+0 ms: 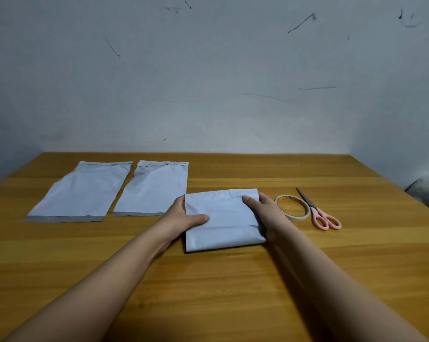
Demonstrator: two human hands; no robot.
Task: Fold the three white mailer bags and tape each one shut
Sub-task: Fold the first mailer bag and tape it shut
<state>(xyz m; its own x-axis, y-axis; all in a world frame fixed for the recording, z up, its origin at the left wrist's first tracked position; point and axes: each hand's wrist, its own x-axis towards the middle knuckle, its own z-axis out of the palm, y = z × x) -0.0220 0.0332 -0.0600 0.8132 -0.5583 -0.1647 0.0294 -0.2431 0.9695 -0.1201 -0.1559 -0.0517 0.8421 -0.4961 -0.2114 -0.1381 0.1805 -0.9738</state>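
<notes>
A white mailer bag (223, 219) lies folded over in the middle of the wooden table (208, 287). My left hand (184, 215) grips its left edge, thumb on top and fingers under the fold. My right hand (261, 209) grips its right edge the same way, thumb lying across the upper flap. Two more white mailer bags lie flat and unfolded at the back left: one (81, 191) at the far left, the other (153, 188) beside it. A roll of clear tape (292, 206) lies just right of my right hand.
Pink-handled scissors (318, 212) lie right of the tape roll, blades pointing away. A scuffed pale wall (208, 82) stands behind the table. A grey object (428, 191) sits off the table's right edge.
</notes>
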